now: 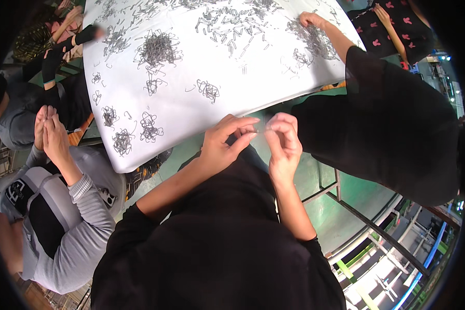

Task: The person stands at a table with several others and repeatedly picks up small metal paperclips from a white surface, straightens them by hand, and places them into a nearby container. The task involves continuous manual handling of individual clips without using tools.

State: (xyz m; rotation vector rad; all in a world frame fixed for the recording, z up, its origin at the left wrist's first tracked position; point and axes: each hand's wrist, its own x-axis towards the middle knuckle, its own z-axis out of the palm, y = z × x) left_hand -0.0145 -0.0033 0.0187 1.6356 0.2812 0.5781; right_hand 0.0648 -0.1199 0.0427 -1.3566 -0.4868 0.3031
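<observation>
1. The left hand is up in front of the black shirt, just off the table edge. Its thumb and first finger curve toward each other like a beak, with a little gap showing at the tips.
2. The right hand is close beside it, fingers bent, thumb near the first finger. It is blurry, so I can't tell if those tips touch, or if a tiny bit of wire sits between the two hands.
3. The table has a smooth white top with a rounded corner. The thin grey wire bits lie on it, past the hands.
4. The big wire pile is tangled and curly, like a bird's nest. A smaller curly clump lies nearer the hands, and the corner clump sits by the rounded corner.
5. Farther up, long skinny pieces are spread out loosely.
6. On the right, another person's hand is at a messy dark heap.
7. On the left, a person in a soft grey sleeve with a ribbed cuff holds two hands together.
8. The floor is green and shiny.
</observation>
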